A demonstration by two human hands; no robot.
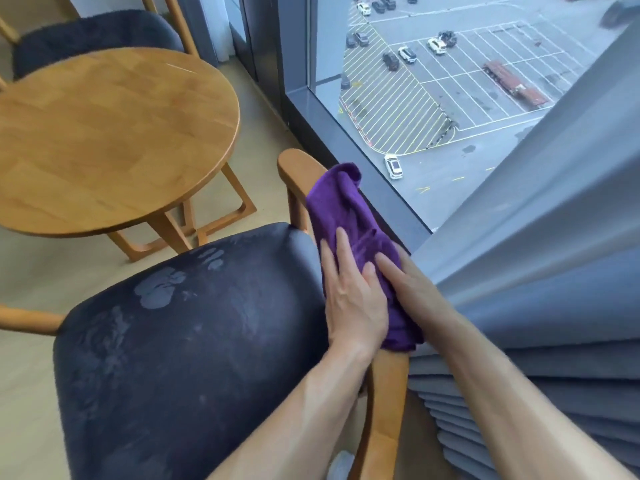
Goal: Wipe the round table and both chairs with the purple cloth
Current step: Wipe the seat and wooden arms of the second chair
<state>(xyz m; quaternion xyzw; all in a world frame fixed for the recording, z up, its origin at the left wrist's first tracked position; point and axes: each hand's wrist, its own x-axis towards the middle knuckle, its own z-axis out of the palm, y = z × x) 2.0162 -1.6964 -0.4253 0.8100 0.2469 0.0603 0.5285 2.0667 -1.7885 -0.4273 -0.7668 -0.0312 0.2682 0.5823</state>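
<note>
Both hands are working the purple cloth (pixel 353 237) on the near chair's right armrest (pixel 388 393). Left hand (pixel 356 306) is lying flat on the cloth from the seat side, fingers straight and together, pressing, not gripping. Right hand (pixel 412 282) is pressing on the cloth from the window side; the fingers showing are straight, but I can't tell whether the thumb is wrapping under the rail.

Head view, only one I've got: cloth is draped lengthwise over the wooden armrest, covering its middle stretch. Long axis is running along the rail, pointing away from me toward the armrest's rounded front end (pixel 294 164), slightly up-left in frame. Far end of the cloth is bunching loose just short of that tip; near end is stopping under my palms, bare wood showing below.

Progress, judging from what's lying here: near chair seat (pixel 194 341) is carrying damp-looking streaks and handprints, so I'm reading it as already wiped. Right armrest is the step in hand. Left armrest (pixel 27 320) is barely in frame, can't tell its state. Round table (pixel 104 133) is looking dry with no visible wipe marks; can't say if it's done. Far chair (pixel 93 36) behind the table is showing no sign either way. Curtain (pixel 536 306) is hanging just beside my right arm, window (pixel 450 81) beyond it.
</note>
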